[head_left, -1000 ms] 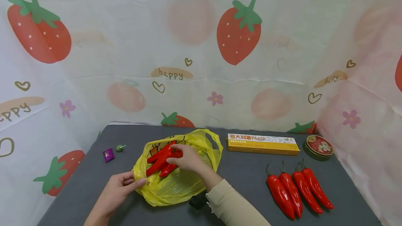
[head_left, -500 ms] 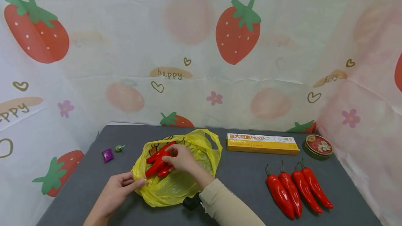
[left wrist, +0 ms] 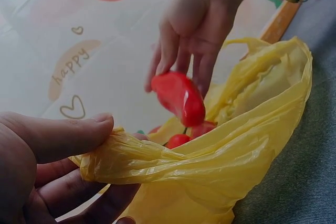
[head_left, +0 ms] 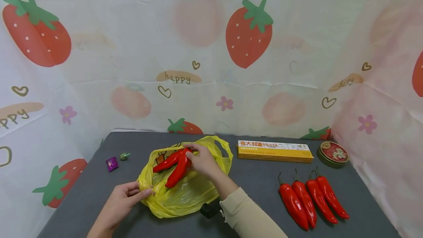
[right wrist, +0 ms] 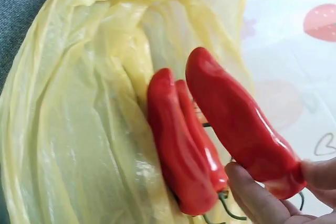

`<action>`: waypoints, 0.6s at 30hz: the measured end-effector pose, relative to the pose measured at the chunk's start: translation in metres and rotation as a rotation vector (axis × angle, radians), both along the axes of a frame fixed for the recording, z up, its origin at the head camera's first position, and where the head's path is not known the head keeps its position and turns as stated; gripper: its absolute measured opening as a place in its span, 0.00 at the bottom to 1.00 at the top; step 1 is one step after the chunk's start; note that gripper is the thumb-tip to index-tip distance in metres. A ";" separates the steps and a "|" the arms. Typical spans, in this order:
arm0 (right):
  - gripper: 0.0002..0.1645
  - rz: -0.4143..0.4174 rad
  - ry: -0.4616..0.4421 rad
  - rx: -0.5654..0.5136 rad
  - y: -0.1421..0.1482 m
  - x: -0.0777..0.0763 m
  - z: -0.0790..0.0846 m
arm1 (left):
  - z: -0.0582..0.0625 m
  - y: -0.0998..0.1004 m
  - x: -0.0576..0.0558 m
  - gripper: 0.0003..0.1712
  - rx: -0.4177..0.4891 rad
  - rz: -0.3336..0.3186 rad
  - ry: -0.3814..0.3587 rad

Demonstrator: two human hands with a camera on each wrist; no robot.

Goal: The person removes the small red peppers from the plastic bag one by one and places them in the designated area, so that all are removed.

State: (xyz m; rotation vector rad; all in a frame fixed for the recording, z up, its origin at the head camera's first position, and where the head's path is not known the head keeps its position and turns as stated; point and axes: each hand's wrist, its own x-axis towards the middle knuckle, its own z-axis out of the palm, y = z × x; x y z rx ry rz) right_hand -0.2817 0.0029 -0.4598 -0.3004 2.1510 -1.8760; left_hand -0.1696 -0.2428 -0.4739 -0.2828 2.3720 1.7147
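Note:
My right hand [head_left: 201, 160] pinches a red chili pepper [right wrist: 239, 116] near its stem end, above the opening of a yellow plastic bag [head_left: 195, 195]. The pepper's tip points down and toward me in the head view. Two more red chili peppers [right wrist: 181, 150] with green stems lie inside the bag, side by side in the right wrist view. At the bag's left rim, my left hand [head_left: 127, 195] pinches the plastic between thumb and fingers, and the rim [left wrist: 142, 156] bunches there in the left wrist view.
On the grey table, several red chili peppers [head_left: 312, 201] lie in a row at right. Behind them are a yellow pasta box [head_left: 275, 152] and a round tin [head_left: 333, 154]. A purple wrapped piece [head_left: 112, 163] and a small green item [head_left: 124, 156] lie left of the bag.
My right hand, earlier reaching among the peppers in the bag, has risen slightly with one pepper, which now hangs apart from the others. The left hand still holds the rim.

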 end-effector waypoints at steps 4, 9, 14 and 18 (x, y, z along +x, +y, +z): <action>0.21 0.041 -0.008 -0.036 0.009 0.002 0.005 | -0.001 0.000 0.000 0.27 -0.001 0.002 -0.001; 0.20 0.068 0.008 -0.068 0.018 0.006 0.010 | -0.002 0.000 -0.001 0.28 -0.016 0.006 -0.009; 0.24 0.059 0.070 -0.035 0.032 0.011 0.013 | -0.001 -0.001 -0.002 0.30 -0.033 0.000 -0.014; 0.27 0.056 0.097 0.004 0.046 0.015 0.017 | -0.001 -0.001 -0.002 0.30 -0.023 -0.006 -0.015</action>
